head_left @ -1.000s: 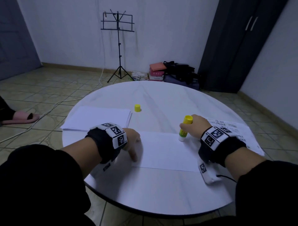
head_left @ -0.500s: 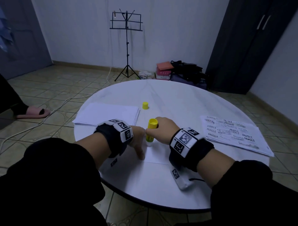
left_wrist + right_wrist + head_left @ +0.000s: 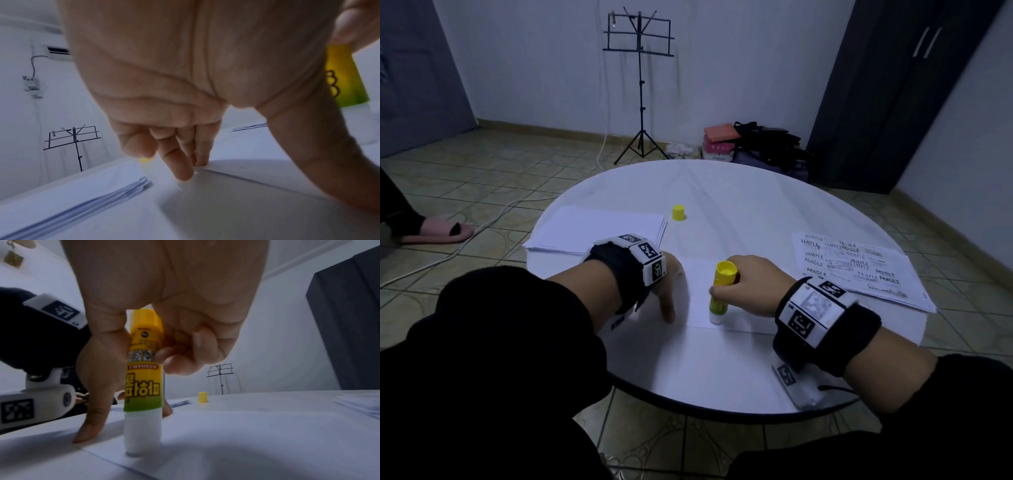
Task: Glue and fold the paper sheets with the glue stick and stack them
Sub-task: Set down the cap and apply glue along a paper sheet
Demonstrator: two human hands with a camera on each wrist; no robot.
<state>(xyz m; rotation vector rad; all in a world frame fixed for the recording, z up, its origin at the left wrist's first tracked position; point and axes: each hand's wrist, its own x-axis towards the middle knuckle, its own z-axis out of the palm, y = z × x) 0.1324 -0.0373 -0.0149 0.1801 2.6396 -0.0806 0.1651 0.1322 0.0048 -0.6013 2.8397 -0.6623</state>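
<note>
A white paper sheet (image 3: 698, 291) lies flat on the round white table (image 3: 722, 370) in front of me. My left hand (image 3: 670, 294) presses its straight fingers (image 3: 185, 170) and thumb down at the sheet's left edge. My right hand (image 3: 739, 286) grips the uncapped yellow and green glue stick (image 3: 719, 294) upright. Its white tip (image 3: 141, 443) touches the sheet near the front left corner, just right of my left thumb (image 3: 90, 423). The stick's yellow cap (image 3: 678, 212) stands alone farther back on the table.
A stack of blank sheets (image 3: 599, 229) lies at the table's left, beside my left hand. Printed sheets (image 3: 859, 270) lie at the right edge. A music stand (image 3: 640, 85), bags and a dark wardrobe stand beyond the table. A slippered foot (image 3: 431, 233) is at the left.
My right hand has drawn the glue stick from the sheet's far right end across to its left end, then toward the near left corner. The left hand has kept pressing the sheet's left edge.
</note>
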